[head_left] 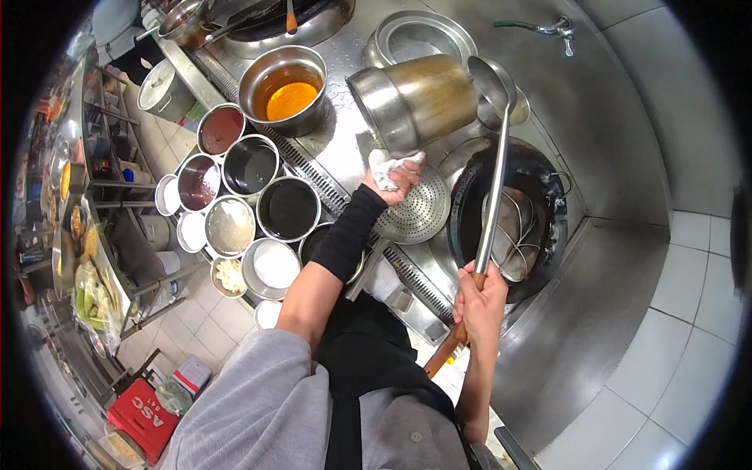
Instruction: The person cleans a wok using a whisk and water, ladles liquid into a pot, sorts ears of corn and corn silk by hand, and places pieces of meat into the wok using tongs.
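My left hand (401, 182), with a black sleeve at the wrist, is closed on a white cloth (388, 168) against the lower rim of a large metal pot (427, 102). The pot is tipped on its side, its mouth facing left and its outside stained brown. My right hand (481, 304) grips the wooden handle of a long metal ladle (497, 196). The ladle's bowl (489, 84) is beside the pot's base; whether they touch I cannot tell. Under my left hand lies a round perforated strainer (415, 207).
A dark wok (551, 235) with a wire-framed tool is at the right. A pot of orange liquid (291, 95) and several containers of sauces, including a black one (288, 208), stand at the left. A metal basin (419, 39) and a tap (560, 30) are at the back.
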`<action>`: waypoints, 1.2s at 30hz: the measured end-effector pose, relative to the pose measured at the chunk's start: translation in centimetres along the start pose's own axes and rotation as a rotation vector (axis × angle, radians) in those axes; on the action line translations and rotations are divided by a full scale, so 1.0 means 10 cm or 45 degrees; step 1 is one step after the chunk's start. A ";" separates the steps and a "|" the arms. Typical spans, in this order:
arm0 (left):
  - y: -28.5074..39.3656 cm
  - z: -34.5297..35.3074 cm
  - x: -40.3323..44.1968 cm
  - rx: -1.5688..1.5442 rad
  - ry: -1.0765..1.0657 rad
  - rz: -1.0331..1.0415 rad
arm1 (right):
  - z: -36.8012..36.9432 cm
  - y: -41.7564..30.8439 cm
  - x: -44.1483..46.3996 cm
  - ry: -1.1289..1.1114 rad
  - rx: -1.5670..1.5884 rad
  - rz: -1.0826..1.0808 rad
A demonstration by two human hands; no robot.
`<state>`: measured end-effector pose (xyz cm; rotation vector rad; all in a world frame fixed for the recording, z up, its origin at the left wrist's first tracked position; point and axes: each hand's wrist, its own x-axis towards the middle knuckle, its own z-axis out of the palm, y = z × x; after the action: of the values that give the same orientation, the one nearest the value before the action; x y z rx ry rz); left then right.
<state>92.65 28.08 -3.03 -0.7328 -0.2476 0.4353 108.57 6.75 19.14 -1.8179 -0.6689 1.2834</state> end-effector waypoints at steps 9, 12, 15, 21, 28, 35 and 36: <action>-0.26 -0.09 0.35 -0.082 -0.162 -0.257 | -0.35 0.07 0.09 -0.046 0.019 -0.025; -0.30 -0.13 0.40 -0.077 -0.221 -0.309 | -0.33 0.14 0.01 -0.035 -0.057 -0.082; -0.38 -0.11 0.39 -0.078 -0.291 -0.356 | -0.22 0.16 -0.11 0.084 -0.318 -0.168; -0.49 -0.05 0.19 0.080 -0.260 -0.410 | -0.29 -0.05 -0.45 0.000 -0.214 -0.098; -0.62 -0.12 0.02 0.063 -0.205 -0.390 | -0.36 0.09 -0.49 0.164 -0.787 -0.593; -0.66 -0.04 -0.17 0.140 -0.132 -0.305 | -0.38 -0.10 -0.79 -0.086 -0.282 -0.093; -0.68 -0.03 -0.17 0.165 -0.148 -0.324 | -0.38 -0.09 -0.76 -0.048 -0.349 -0.119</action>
<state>93.23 22.61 1.34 -0.5412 -0.4134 0.2490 109.46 0.11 24.45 -1.9580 -0.9790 1.2130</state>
